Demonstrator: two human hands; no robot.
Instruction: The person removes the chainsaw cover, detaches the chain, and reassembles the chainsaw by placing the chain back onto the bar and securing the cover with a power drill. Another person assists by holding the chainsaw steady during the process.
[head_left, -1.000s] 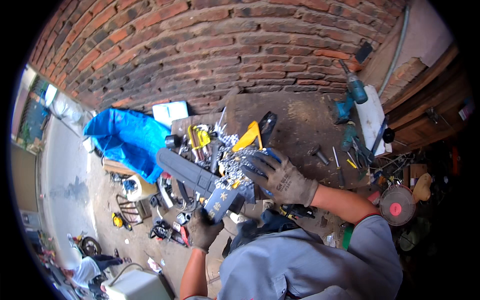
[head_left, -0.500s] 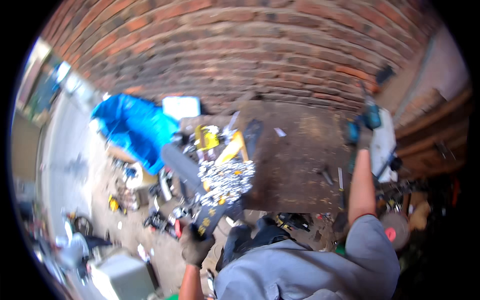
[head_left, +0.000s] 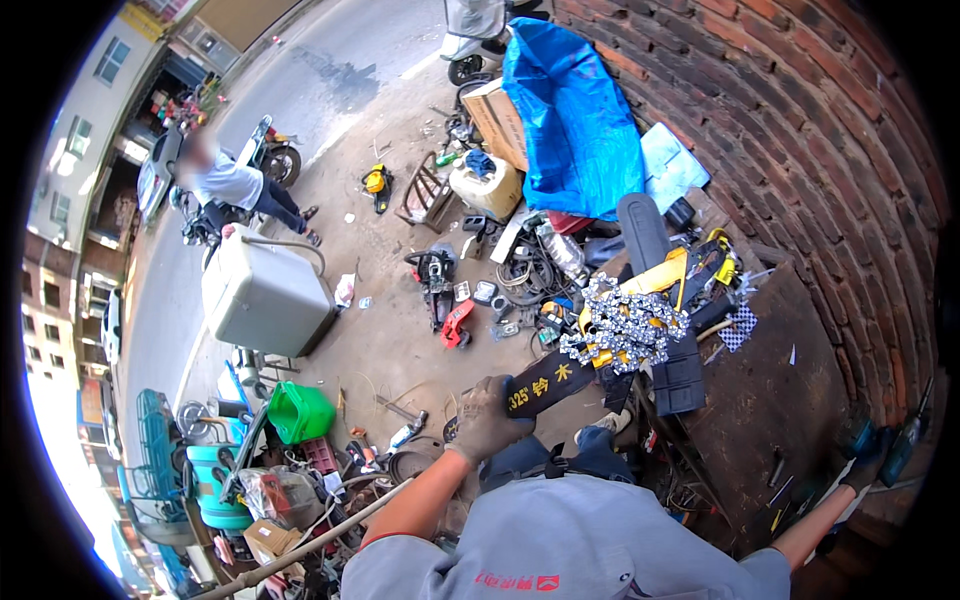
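Note:
In a grey work glove, my left hand (head_left: 492, 418) is closed round the near end of a black chainsaw guide bar (head_left: 543, 389) with yellow markings. The bar's other end runs under a heap of silver saw chain (head_left: 628, 325) lying on yellow chainsaw parts (head_left: 657, 275). A second, dark guide bar (head_left: 643, 228) sticks out beyond the heap. Far to the right, my gloved right hand (head_left: 868, 464) is closed at the handle of a teal power drill (head_left: 906, 450) with a long bit; its fingers are partly hidden. A blue-teal tool part (head_left: 856, 436) sits beside that hand.
A brown workbench (head_left: 765, 400) stands against the brick wall (head_left: 800, 140). Beyond are a blue tarp (head_left: 570, 120), a cream jerrycan (head_left: 487, 187) and a red-black chainsaw (head_left: 436, 285). Leftward stand a white box (head_left: 262, 293), a green bucket (head_left: 300, 413) and a person (head_left: 225, 185) near a motorbike.
The view has swung left, bringing the street and the person into sight. My left hand stays on the guide bar; my right hand remains at the drill, now near the right rim.

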